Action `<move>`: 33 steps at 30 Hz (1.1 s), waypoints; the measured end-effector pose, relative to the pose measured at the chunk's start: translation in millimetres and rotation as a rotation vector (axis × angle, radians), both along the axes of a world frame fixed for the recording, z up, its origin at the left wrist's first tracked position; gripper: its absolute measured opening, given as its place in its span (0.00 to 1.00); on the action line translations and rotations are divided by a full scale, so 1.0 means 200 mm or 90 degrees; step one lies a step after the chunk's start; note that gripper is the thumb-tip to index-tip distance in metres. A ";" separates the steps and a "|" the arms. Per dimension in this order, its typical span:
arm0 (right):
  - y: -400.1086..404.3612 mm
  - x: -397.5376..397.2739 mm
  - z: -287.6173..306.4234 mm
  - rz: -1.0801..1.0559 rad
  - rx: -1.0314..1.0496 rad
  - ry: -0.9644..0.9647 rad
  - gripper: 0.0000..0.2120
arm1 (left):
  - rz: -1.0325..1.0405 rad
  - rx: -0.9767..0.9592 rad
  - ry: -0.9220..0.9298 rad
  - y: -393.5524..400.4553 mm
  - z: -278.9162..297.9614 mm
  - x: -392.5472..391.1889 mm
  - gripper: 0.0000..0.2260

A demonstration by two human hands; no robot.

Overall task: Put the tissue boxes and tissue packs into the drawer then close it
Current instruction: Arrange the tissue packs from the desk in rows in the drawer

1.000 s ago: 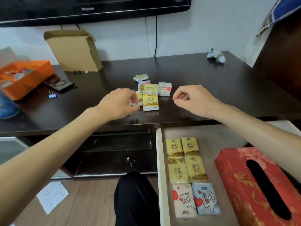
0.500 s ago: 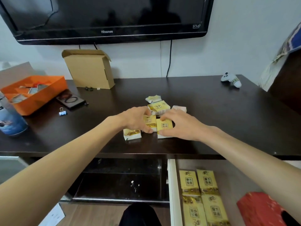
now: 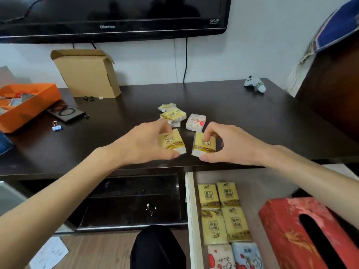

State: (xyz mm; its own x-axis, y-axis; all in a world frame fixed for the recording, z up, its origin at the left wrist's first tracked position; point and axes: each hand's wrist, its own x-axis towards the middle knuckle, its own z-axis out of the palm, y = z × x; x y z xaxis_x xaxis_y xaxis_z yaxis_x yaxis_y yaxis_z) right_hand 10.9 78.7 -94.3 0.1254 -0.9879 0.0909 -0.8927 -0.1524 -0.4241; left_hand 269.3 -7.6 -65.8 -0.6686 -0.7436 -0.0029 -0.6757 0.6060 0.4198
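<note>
My left hand (image 3: pixel 143 144) grips a yellow tissue pack (image 3: pixel 172 141) just above the dark table top. My right hand (image 3: pixel 231 145) grips a second yellow tissue pack (image 3: pixel 204 143) beside it. Behind them on the table lie more packs: a yellow one (image 3: pixel 172 114) stacked on others, a pale one (image 3: pixel 167 107) and a white pack with red hearts (image 3: pixel 195 122). The open drawer (image 3: pixel 191 210) at lower right holds several yellow packs (image 3: pixel 223 210), two patterned packs (image 3: pixel 235 257) and a red tissue box (image 3: pixel 303 235).
On the table stand a cardboard box (image 3: pixel 87 74), an orange tray (image 3: pixel 27 105), a dark flat device (image 3: pixel 66 113), a blue binder clip (image 3: pixel 56 126) and a small white toy (image 3: pixel 254 85). A TV (image 3: pixel 108 16) hangs above. A dark-clothed knee (image 3: pixel 157 247) is below.
Both hands have closed on one yellow pack each and lifted them off the pile toward the table's front edge. The view has tilted down, showing more of the drawer.
</note>
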 end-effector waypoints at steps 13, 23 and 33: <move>0.56 -0.22 -0.22 0.016 0.130 0.106 0.19 | -0.207 -0.167 -0.142 0.44 -0.49 -0.34 0.21; 0.46 -0.21 -0.38 -0.009 0.123 0.111 0.20 | -0.155 -0.203 -0.156 0.34 -0.69 -0.41 0.19; 0.32 -0.13 -0.50 -0.034 0.111 0.157 0.19 | -0.164 -0.145 -0.113 0.31 -0.71 -0.42 0.16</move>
